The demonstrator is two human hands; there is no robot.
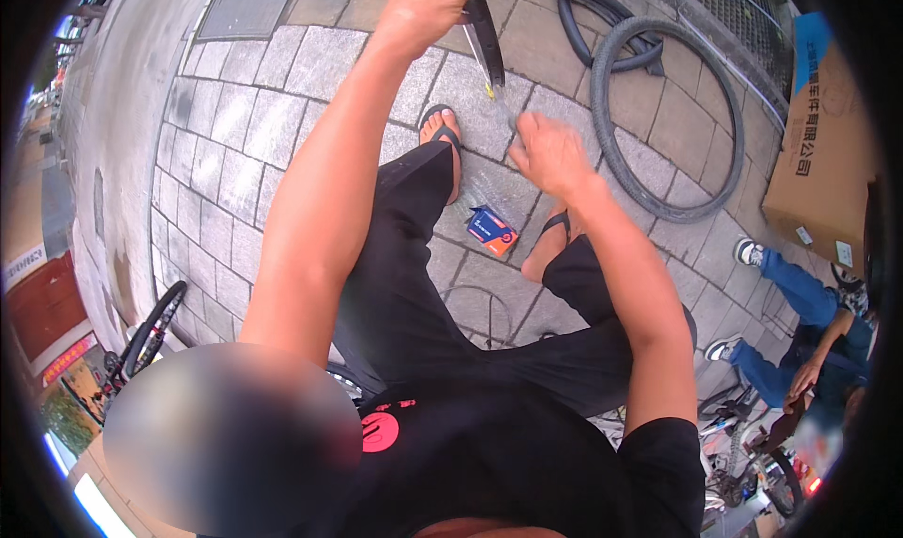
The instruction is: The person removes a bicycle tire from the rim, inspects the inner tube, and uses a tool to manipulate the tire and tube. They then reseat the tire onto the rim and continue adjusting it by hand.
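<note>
At the top of the head view, my left hand [421,9] is closed around a black curved strip [483,44] that looks like part of a bicycle wheel rim; its upper end leaves the picture. The strip's lower end, with a small yellow bit, hangs above the paving between my feet. My right hand [553,154] is just below and right of that end, smeared by motion, its fingers drawn together. A pale blurred streak lies between its fingertips and the strip; what it is I cannot make out. A small blue and orange box [492,229] lies on the paving between my sandalled feet.
A grey-black bicycle tyre [605,115] lies flat at the right, beside a folded length of black rubber [570,21]. Farther right stands a large cardboard box [823,157]. A person in blue jeans [800,293] sits near bicycles [734,453]. A thin wire loop [506,303] lies by my knees.
</note>
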